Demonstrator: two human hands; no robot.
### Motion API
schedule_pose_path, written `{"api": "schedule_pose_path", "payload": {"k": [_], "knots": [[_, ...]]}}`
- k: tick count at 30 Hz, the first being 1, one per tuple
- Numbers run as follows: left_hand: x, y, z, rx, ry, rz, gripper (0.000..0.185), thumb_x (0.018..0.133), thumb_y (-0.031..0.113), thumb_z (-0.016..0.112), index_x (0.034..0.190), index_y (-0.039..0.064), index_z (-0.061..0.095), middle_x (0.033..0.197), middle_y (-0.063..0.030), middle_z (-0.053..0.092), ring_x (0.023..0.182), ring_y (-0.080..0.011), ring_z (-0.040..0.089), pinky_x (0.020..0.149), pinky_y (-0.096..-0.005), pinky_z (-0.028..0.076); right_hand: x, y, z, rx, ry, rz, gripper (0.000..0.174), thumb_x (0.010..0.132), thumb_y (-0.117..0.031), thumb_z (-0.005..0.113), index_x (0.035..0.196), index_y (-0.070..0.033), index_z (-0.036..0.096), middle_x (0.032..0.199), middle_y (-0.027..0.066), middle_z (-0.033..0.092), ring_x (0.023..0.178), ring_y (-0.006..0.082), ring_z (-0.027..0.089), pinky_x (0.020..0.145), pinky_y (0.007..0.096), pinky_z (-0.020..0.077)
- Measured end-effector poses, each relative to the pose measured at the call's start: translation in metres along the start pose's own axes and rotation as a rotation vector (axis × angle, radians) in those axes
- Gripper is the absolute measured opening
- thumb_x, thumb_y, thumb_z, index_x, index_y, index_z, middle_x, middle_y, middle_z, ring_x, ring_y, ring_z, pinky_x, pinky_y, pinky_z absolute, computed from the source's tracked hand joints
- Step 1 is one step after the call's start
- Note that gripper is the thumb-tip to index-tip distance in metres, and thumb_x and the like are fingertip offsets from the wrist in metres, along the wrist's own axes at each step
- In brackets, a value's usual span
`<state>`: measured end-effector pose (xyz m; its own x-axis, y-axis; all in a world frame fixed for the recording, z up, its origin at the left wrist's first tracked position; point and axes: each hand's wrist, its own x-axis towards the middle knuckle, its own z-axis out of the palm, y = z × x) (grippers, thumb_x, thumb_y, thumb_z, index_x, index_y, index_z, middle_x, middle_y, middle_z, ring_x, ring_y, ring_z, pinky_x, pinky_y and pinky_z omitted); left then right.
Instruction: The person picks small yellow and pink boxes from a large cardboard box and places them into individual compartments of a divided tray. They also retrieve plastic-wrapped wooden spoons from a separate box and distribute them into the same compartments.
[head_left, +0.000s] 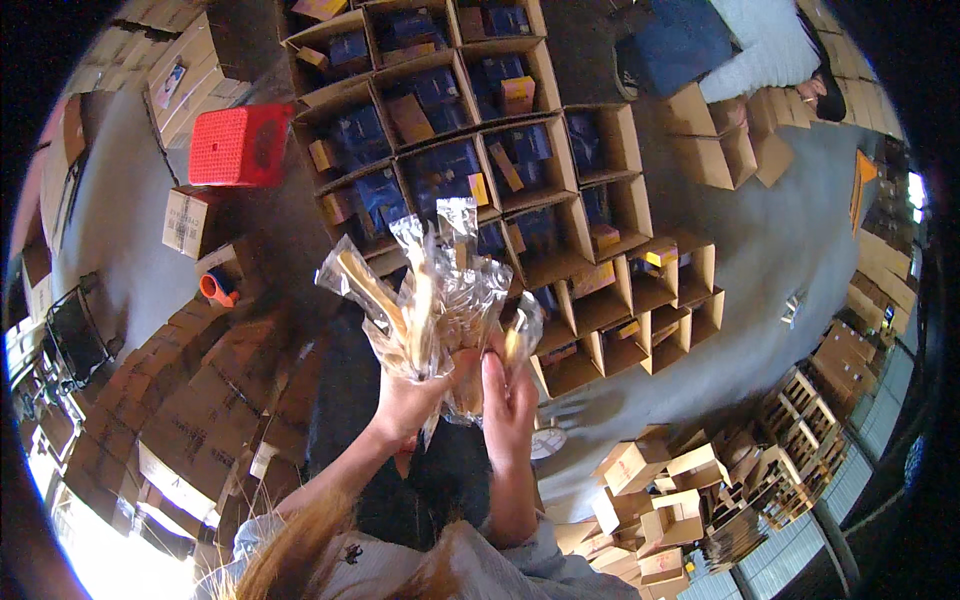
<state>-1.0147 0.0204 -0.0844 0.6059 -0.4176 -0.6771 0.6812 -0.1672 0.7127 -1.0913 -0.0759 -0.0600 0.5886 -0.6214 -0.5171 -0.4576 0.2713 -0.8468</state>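
Several long tan items in clear plastic wrappers (409, 307) fan out from my left hand (412, 401), which grips them near their lower ends. What the wrapped items are I cannot tell. My right hand (510, 397) pinches one wrapped item (523, 334) between thumb and fingers, close beside the bunch. Beyond both hands stand rows of open cardboard boxes (517, 199). Inside them lie dark blue packs (442, 165), with yellow and pink small boxes (517, 94) on top in several.
A red plastic stool (236, 146) and a small carton (186, 223) stand at left, near an orange tape dispenser (217, 289). Stacked cartons (202, 420) line the lower left. Empty cartons (667, 517) and wooden pallets (802, 435) fill the lower right. Another person (757, 52) bends over open boxes at upper right.
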Motion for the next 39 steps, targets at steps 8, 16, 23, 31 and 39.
{"api": "schedule_pose_path", "payload": {"k": [8, 16, 23, 31, 39], "knots": [[0.018, 0.026, -0.018, -0.283, 0.198, 0.044, 0.031, 0.087, 0.005, 0.067, 0.116, 0.001, 0.057, 0.1, -0.0077, 0.066, 0.08, -0.0151, 0.064, 0.07, -0.0291, 0.052, 0.001, -0.009, 0.02, -0.108, 0.079, 0.1, 0.027, 0.097, -0.019, 0.058, 0.117, -0.002, 0.054, 0.089, 0.001, 0.06, 0.075, 0.0043, 0.052, 0.064, 0.022, 0.0426], [0.038, 0.036, -0.072, -0.284, 0.312, 0.085, 0.035, 0.087, 0.007, 0.069, 0.119, 0.003, 0.056, 0.097, -0.0058, 0.066, 0.078, -0.0132, 0.062, 0.069, -0.0288, 0.051, 0.214, 0.069, -0.027, -0.168, 0.247, -0.182, 0.06, 0.094, -0.044, 0.058, 0.136, -0.005, 0.039, 0.107, 0.0116, 0.057, 0.098, 0.0208, 0.058, 0.086, 0.0362, 0.0484], [0.04, 0.024, -0.08, -0.222, 0.26, 0.043, 0.042, 0.082, 0.004, 0.073, 0.121, 0.002, 0.056, 0.102, -0.0031, 0.064, 0.087, -0.0113, 0.061, 0.073, -0.0272, 0.051, 0.166, 0.046, 0.014, 0.189, -0.359, 0.152, 0.079, 0.094, -0.055, 0.051, 0.15, -0.007, 0.022, 0.141, 0.0165, 0.046, 0.131, 0.0256, 0.045, 0.099, 0.0449, 0.0469], [0.038, 0.018, -0.074, 0.055, 0.185, 0.195, 0.048, 0.073, 0.003, 0.075, 0.118, -0.001, 0.059, 0.11, -0.007, 0.066, 0.098, -0.0123, 0.062, 0.085, -0.0283, 0.051, 0.056, -0.002, 0.124, 0.432, 0.023, 0.392, 0.031, 0.095, -0.024, 0.063, 0.116, -0.002, 0.06, 0.11, 0.0027, 0.063, 0.101, 0.0111, 0.056, 0.089, 0.0287, 0.0438], [0.051, 0.04, -0.087, -0.385, 0.409, -0.023, 0.024, 0.085, 0.004, 0.07, 0.106, 0.004, 0.059, 0.09, -0.0007, 0.061, 0.076, -0.0094, 0.058, 0.065, -0.0254, 0.047, 0.076, -0.024, 0.125, 0.363, -0.003, 0.149, 0.029, 0.098, -0.029, 0.056, 0.105, -0.001, 0.059, 0.085, 0.0108, 0.066, 0.068, 0.0195, 0.065, 0.065, 0.0313, 0.0529]]}}
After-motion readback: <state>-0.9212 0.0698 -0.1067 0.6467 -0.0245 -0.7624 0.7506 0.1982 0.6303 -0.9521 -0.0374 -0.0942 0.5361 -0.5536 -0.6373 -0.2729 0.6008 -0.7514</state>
